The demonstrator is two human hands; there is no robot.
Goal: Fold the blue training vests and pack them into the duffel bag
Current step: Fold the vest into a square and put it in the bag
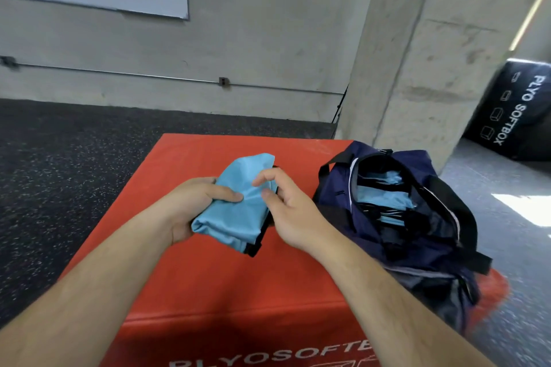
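While my left hand [193,202] grips the folded blue vest [238,217] by its left edge, my right hand [286,211] curls at its right edge; whether it pinches the cloth I cannot tell. The vest is over the red box [208,292], left of the open bag [432,247]

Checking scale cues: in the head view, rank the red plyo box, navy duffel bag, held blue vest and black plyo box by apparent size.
1. red plyo box
2. navy duffel bag
3. folded blue vest and black plyo box look about alike; the black box stands farther off, so unranked.
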